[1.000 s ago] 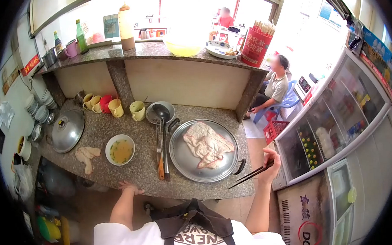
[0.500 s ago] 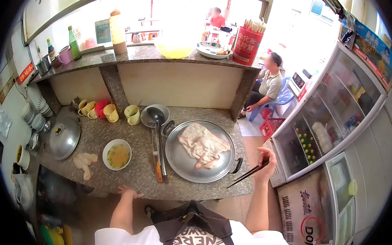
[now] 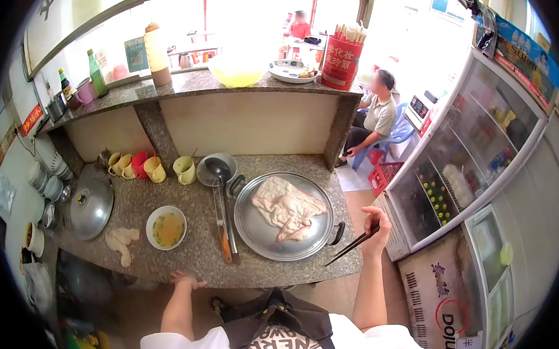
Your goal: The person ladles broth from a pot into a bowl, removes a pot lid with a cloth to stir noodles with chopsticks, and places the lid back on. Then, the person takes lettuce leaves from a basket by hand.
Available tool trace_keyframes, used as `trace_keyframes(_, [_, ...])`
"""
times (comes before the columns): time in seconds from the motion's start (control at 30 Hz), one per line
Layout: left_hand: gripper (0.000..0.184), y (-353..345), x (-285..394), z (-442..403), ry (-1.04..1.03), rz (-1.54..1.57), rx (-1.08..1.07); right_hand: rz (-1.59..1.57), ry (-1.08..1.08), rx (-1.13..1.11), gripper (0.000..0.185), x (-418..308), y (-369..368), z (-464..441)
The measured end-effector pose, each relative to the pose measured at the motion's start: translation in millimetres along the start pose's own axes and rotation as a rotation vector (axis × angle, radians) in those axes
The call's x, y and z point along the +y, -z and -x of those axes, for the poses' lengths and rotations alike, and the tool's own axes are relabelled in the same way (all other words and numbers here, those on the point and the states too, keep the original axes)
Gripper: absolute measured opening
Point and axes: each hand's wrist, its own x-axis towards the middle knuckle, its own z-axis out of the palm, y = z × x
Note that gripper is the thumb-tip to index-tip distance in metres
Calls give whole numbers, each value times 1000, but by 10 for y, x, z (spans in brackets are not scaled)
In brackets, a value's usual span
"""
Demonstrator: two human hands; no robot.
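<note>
A pale, crumpled cloth (image 3: pixel 287 206) lies on the round metal lid or pan (image 3: pixel 257 233) with two black handles. My right hand (image 3: pixel 375 228) grips dark chopsticks (image 3: pixel 352 245), their tips pointing down-left beside the counter's right edge. My left hand (image 3: pixel 186 279) rests on the counter's front edge (image 3: pixel 221 275), fingers spread, holding nothing. In front of it stands a white bowl of yellowish soup with green bits (image 3: pixel 168 228). Left of the bowl is a smaller pale cloth (image 3: pixel 121 242). Wooden-handled tongs (image 3: pixel 224 239) and a ladle (image 3: pixel 217 169) lie between bowl and pan.
Several cups (image 3: pixel 155 169) and a domed lid (image 3: pixel 91 209) stand on the counter's left side. A raised shelf (image 3: pixel 191 83) holds bottles, a yellow bowl (image 3: pixel 237 71) and a red chopstick holder (image 3: pixel 342 61). At right are a glass-door fridge (image 3: pixel 472 147) and a seated person (image 3: pixel 380 114).
The view has turned slightly, so the counter and shelf items sit farther left in the picture. Both hands keep nearly the same pose, the right one still with the chopsticks.
</note>
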Motion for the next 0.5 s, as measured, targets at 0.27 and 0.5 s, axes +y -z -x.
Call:
trace_keyframes(0.27, [110, 86, 13, 132, 4, 46, -88, 34, -19, -57, 50, -51, -17, 34])
trace_keyframes(0.5, [102, 29, 16, 118, 39, 17, 23, 58, -27, -19, 55, -69, -29, 44])
